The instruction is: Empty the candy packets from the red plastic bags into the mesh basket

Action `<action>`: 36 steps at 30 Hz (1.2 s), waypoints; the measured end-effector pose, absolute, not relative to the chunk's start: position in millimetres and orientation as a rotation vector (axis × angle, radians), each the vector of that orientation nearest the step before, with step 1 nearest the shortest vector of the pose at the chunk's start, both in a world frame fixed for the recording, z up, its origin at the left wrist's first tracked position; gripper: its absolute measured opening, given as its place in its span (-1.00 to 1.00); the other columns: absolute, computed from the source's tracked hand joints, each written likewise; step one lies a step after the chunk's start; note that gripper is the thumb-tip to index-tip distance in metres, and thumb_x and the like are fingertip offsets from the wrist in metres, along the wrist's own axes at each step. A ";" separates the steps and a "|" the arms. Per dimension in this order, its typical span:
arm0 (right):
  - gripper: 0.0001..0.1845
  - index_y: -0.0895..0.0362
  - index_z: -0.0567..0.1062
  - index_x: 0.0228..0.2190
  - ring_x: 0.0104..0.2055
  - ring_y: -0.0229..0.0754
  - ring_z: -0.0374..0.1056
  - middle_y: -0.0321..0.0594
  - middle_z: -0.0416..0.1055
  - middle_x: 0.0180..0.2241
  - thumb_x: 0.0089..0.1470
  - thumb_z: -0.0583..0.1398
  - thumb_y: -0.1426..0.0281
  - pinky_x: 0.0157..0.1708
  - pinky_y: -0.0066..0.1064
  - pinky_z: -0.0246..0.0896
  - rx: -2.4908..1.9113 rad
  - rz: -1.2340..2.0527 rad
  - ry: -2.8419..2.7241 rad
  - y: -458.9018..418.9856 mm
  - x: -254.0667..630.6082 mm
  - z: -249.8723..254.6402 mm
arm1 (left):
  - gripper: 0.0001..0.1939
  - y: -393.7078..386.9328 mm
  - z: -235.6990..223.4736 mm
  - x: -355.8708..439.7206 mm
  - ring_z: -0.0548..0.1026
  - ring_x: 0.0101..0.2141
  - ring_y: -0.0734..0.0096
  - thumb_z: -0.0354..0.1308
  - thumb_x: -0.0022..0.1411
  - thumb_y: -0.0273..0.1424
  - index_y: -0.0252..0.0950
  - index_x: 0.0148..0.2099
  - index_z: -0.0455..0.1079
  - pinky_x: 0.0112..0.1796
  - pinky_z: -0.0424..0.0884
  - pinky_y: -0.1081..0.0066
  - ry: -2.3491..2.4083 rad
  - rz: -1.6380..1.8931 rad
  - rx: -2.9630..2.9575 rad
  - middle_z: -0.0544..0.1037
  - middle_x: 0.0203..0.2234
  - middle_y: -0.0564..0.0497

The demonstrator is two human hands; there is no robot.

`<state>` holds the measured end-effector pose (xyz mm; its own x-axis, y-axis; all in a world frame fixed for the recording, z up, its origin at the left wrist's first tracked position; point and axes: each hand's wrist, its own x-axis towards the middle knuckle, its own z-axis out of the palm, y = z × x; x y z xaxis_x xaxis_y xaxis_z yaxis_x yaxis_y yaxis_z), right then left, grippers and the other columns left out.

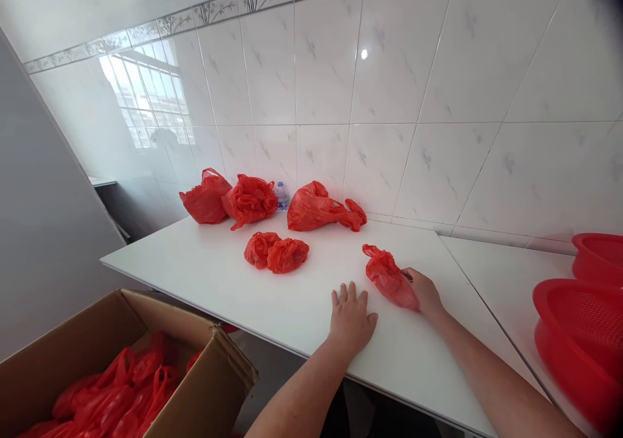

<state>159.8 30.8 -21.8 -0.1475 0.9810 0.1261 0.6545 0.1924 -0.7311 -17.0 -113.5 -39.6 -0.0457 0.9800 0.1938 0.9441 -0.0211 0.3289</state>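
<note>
My left hand (350, 318) lies flat and palm down on the white table top (311, 308), fingers spread, holding nothing. My right hand (423, 293) grips the near end of a knotted red plastic bag (388, 278), which lies on the table just to the right of my left hand. Farther back, a pair of small red bundled bags (275, 253) sits in the middle of the table. Along the wall are a red carrier bag (207, 198), a crumpled red bag (250, 199) and a long red bag (316, 207).
A small water bottle (281, 196) stands against the tiled wall (389, 100). At lower left, an open cardboard box (121, 334) holds several red bags. Red plastic colanders (579, 334) are stacked on a second white surface at right, beyond a seam.
</note>
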 end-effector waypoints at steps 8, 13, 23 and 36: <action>-0.75 0.02 0.47 -0.33 -0.33 -0.17 0.36 -0.31 0.50 -0.30 -0.11 0.12 0.27 -0.41 -0.42 0.11 -1.539 0.679 -1.873 25.6 155.1 -18.3 | -0.40 -118.9 -33.5 -17.5 -0.13 0.27 0.00 -0.24 0.24 -0.08 -0.20 0.25 0.07 0.19 -0.20 0.00 2.105 0.563 2.084 -0.03 0.29 -0.12; -0.73 0.01 0.47 -0.30 -0.35 -0.18 0.37 -0.32 0.50 -0.31 -0.08 0.11 0.23 -0.44 -0.42 0.12 -1.530 0.743 -1.857 23.3 156.7 -17.3 | -0.39 -119.6 -30.8 -17.4 -0.16 0.27 0.03 -0.25 0.24 -0.07 -0.19 0.27 0.05 0.20 -0.23 0.01 2.094 0.536 2.056 -0.06 0.30 -0.10; -0.71 0.03 0.46 -0.38 -0.39 -0.19 0.37 -0.30 0.50 -0.37 0.01 0.06 0.13 -0.47 -0.43 0.12 -1.460 0.836 -1.810 27.7 158.3 -20.2 | -0.39 -121.4 -31.8 -22.0 -0.21 0.28 0.08 -0.27 0.25 -0.07 -0.15 0.29 0.01 0.21 -0.25 0.01 2.031 0.514 2.098 -0.09 0.31 -0.04; -0.70 0.05 0.45 -0.42 -0.41 -0.20 0.35 -0.31 0.49 -0.42 0.02 0.05 0.12 -0.47 -0.45 0.09 -1.392 0.877 -1.771 24.0 159.3 -18.4 | -0.40 -120.3 -29.8 -20.8 -0.19 0.28 0.11 -0.23 0.25 -0.08 -0.13 0.30 0.00 0.21 -0.23 0.05 2.108 0.401 2.107 -0.09 0.31 -0.02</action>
<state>159.3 24.0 -18.4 -0.1695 0.9782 0.1201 0.4974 0.1901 -0.8465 -20.8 -120.3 -29.8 -0.0137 0.9956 0.0926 0.9600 -0.0128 0.2797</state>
